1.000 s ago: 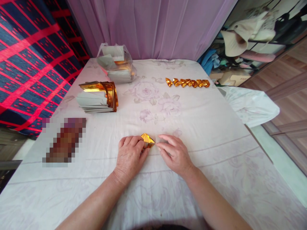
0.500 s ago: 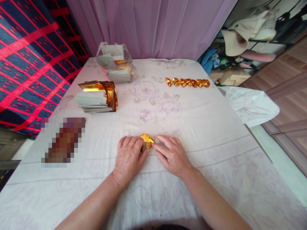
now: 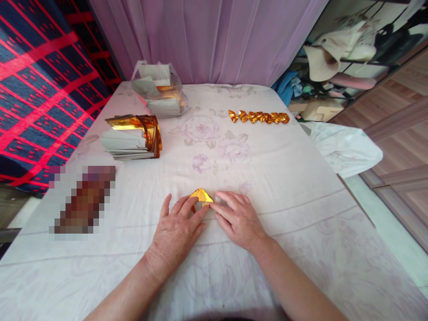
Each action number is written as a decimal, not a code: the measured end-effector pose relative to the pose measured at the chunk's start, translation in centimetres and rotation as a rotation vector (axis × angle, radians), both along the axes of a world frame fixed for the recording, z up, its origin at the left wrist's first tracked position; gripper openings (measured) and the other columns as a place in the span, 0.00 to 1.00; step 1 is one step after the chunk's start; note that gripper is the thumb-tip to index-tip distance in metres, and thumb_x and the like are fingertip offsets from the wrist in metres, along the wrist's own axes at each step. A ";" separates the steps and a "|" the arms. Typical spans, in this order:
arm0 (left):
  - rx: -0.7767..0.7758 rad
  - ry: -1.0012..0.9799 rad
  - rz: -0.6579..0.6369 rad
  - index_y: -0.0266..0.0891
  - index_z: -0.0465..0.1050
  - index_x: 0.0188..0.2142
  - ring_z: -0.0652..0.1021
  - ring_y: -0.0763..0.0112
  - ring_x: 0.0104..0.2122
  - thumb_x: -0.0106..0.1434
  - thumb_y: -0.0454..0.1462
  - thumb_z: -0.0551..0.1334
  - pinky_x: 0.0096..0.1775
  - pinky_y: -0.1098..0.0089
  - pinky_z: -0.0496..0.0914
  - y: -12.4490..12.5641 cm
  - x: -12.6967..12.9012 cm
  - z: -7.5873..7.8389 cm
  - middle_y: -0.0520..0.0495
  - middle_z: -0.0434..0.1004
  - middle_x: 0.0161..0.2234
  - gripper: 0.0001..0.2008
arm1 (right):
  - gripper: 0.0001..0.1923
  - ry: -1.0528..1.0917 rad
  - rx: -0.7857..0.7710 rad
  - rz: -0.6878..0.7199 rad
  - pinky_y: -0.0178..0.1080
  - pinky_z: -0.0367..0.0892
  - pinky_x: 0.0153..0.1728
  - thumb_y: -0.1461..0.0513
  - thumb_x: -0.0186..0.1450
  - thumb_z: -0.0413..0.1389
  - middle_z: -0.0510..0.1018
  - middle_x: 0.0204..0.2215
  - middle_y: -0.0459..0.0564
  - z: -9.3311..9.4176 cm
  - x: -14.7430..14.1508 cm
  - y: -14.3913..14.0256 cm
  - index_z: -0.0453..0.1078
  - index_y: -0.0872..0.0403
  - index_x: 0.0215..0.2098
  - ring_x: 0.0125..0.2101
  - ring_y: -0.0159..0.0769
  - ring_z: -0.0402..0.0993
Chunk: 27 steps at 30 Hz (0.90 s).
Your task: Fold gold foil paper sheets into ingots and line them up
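Left hand lay flat on the cloth at lower centre of frame, fingers spread and stretched forward, tips pressing on the left edge of a small folded gold foil piece. Right hand sat just beside it, also palm down, fingers loosely together, index tip touching the right corner of the foil. Neither hand pinched or lifted it; both held it down flat against the tablecloth. The foil piece showed as a small triangle, point up, right between the two sets of fingertips, just below frame centre.

Outward from there: white cloth with faint floral print covered the whole table. At left of centre, a stack of grey-white sheets with gold foil curling over the top. Behind that, upper left of centre, a clear plastic bag holding more sheets. In the upper right of centre, a row of finished gold folded pieces, touching one another in a line. A pixelated patch lay at left, well apart from the hands. Purple curtain hung behind the table; red and dark checked fabric filled the upper left.
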State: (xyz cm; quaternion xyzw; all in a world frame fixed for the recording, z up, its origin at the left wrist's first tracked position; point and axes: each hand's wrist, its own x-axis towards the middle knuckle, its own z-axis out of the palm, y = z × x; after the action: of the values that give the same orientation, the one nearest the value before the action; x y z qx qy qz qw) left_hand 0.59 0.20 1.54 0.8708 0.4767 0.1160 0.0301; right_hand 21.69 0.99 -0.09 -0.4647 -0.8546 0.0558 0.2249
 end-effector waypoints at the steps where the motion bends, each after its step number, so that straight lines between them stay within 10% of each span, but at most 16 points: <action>1: -0.004 0.004 0.002 0.50 0.69 0.57 0.73 0.53 0.55 0.67 0.40 0.60 0.59 0.39 0.57 0.0 0.0 0.0 0.44 0.73 0.56 0.19 | 0.15 0.002 0.003 0.002 0.48 0.64 0.48 0.64 0.67 0.53 0.73 0.53 0.56 0.0 0.0 0.0 0.75 0.50 0.49 0.50 0.44 0.69; 27: 0.000 0.007 0.017 0.50 0.70 0.57 0.72 0.53 0.55 0.67 0.40 0.60 0.58 0.39 0.59 -0.1 0.2 -0.2 0.44 0.72 0.56 0.19 | 0.15 0.015 0.007 0.000 0.48 0.64 0.48 0.65 0.67 0.52 0.74 0.52 0.55 0.0 -0.1 -0.2 0.76 0.50 0.48 0.50 0.44 0.70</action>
State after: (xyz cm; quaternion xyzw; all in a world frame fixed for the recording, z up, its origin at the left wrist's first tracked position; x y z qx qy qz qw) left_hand 0.75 0.14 1.32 0.8672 0.4841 0.1131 0.0275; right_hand 21.56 0.77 -0.08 -0.4633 -0.8532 0.0563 0.2329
